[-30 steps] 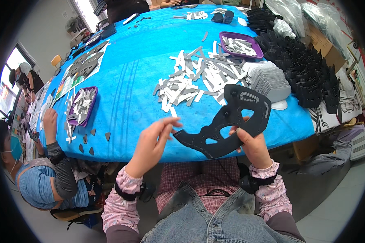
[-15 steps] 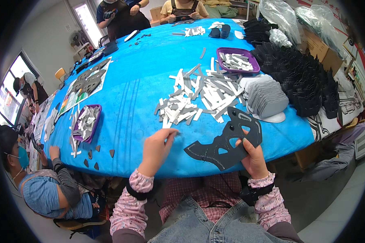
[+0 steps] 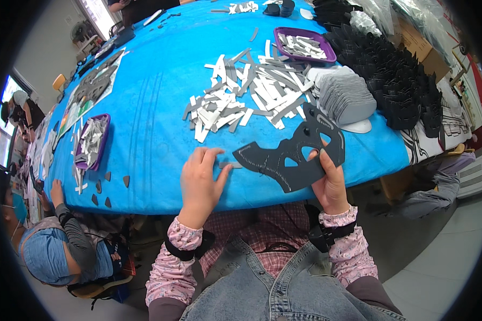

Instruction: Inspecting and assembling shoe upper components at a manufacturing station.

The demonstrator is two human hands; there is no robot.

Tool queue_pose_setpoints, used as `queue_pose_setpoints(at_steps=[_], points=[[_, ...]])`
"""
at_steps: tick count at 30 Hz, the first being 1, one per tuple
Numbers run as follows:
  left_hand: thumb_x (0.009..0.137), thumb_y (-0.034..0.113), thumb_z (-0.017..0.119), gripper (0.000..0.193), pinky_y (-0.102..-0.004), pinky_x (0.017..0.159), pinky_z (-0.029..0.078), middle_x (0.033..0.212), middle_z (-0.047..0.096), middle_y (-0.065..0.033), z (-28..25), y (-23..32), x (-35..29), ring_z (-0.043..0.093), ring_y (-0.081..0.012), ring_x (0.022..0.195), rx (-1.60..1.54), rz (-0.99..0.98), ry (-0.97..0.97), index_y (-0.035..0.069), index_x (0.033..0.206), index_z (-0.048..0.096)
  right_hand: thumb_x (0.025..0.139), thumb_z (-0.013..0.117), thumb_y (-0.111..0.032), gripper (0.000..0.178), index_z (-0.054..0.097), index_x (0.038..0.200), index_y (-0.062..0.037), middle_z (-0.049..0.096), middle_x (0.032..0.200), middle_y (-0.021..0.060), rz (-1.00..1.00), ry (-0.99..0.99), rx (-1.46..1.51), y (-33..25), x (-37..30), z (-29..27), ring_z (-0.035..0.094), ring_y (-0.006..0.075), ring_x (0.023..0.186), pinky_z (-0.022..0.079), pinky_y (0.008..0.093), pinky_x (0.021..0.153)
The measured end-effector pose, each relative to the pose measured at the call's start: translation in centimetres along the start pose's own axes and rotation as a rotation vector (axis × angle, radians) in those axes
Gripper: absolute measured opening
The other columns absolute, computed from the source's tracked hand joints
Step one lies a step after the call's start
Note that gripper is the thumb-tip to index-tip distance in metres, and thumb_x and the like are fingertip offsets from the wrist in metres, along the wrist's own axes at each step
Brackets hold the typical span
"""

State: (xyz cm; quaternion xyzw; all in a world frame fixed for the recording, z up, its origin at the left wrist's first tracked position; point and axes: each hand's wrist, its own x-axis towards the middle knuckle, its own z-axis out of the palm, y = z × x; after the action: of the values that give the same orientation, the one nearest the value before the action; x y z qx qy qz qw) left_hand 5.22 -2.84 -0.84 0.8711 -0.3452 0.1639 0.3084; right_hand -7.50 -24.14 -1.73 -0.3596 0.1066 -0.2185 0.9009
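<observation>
My right hand (image 3: 329,184) grips a flat dark grey cut-out piece (image 3: 297,174) by its right part, thumb on top. The piece has several openings, small dark round spots and pale stitch-like lines, and is held over the near edge of the blue-covered table. My left hand (image 3: 201,184) is to the left of its pointed end, thumb and fingers apart. Beside the left thumb tip is a short grey strip (image 3: 238,165); whether the thumb touches it I cannot tell. A loose heap of white and grey strips (image 3: 273,91) lies beyond both hands.
A purple tray of strips (image 3: 332,52) stands behind the heap, another purple tray (image 3: 106,131) at left. Stacked grey rounded pieces (image 3: 348,99) and a black pile (image 3: 393,88) fill the right side. Small dark pieces (image 3: 126,181) lie near a seated person (image 3: 48,251) at left.
My left hand's fingers have spread from a pinch, and the grey strip now shows beside its thumb. The right hand still holds the dark grey piece. The view has tilted lower.
</observation>
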Motion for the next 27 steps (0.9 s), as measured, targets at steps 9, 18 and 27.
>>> queue_pose_setpoints(at_steps=[9, 18, 27], points=[[0.069, 0.005, 0.068, 0.012, -0.0323, 0.063, 0.042, 0.076, 0.057, -0.0059, 0.3, 0.9, -1.0, 0.054, -0.0229, 0.071, -0.223, 0.035, -0.162, 0.007, 0.080, 0.064, 0.087, 0.056, -0.014, 0.043, 0.041, 0.124, -0.0007, 0.056, 0.090, 0.0031, -0.014, 0.028, 0.022, -0.2, -0.4, 0.1, 0.055, 0.0099, 0.082, 0.046, 0.0241, 0.076], [0.068, 0.003, 0.065, 0.021, -0.0332, 0.066, 0.043, 0.081, 0.056, -0.0057, 1.0, 3.1, -1.3, 0.055, -0.0235, 0.073, -0.216, 0.139, -0.023, 0.006, 0.088, 0.062, 0.087, 0.056, -0.014, 0.044, 0.040, 0.126, -0.0003, 0.054, 0.091, 0.0021, -0.003, 0.063, 0.024, 0.1, -0.1, -0.7, 0.053, 0.0075, 0.084, 0.045, 0.0219, 0.074], [0.067, 0.006, 0.069, 0.025, -0.0314, 0.070, 0.045, 0.090, 0.058, -0.0075, -0.9, 3.6, -2.4, 0.056, -0.0245, 0.082, -0.397, 0.118, -0.206, 0.003, 0.091, 0.061, 0.085, 0.058, -0.011, 0.046, 0.039, 0.125, -0.0002, 0.058, 0.093, 0.0061, 0.023, 0.035, -0.084, 0.0, -0.8, -0.5, 0.055, 0.0130, 0.087, 0.045, 0.0263, 0.077]])
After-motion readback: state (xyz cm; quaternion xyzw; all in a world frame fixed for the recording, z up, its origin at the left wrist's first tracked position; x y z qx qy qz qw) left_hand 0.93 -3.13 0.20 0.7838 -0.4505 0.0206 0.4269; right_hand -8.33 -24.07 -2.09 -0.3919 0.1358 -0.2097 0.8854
